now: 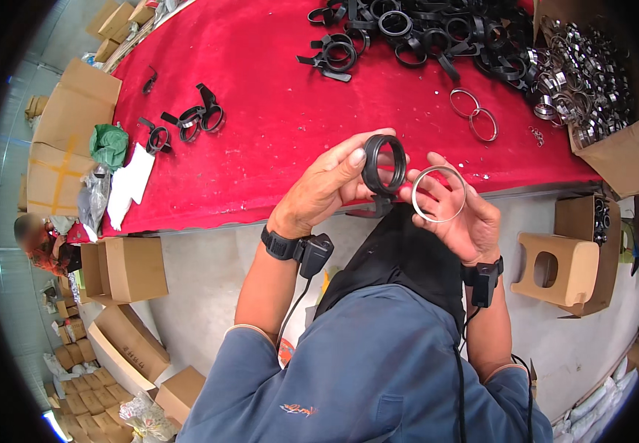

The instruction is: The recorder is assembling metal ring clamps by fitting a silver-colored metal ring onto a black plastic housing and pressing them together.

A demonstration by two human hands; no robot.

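Here, black ring (372, 168) beside silver ring (415, 195).

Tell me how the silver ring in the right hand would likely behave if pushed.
The silver ring looks thin-banded, so it is probably light. Its smooth, shiny surface may be slippery. Being round, it would likely roll if stood on edge.

Bright, fairly even light is washing over the red cloth (260, 88), glints are sparkling on the heaped metal rings (585, 81), the left hand (319, 177) and right hand (467, 227) are showing clearly, and the fisheye lens is bending straight edges towards a black rim
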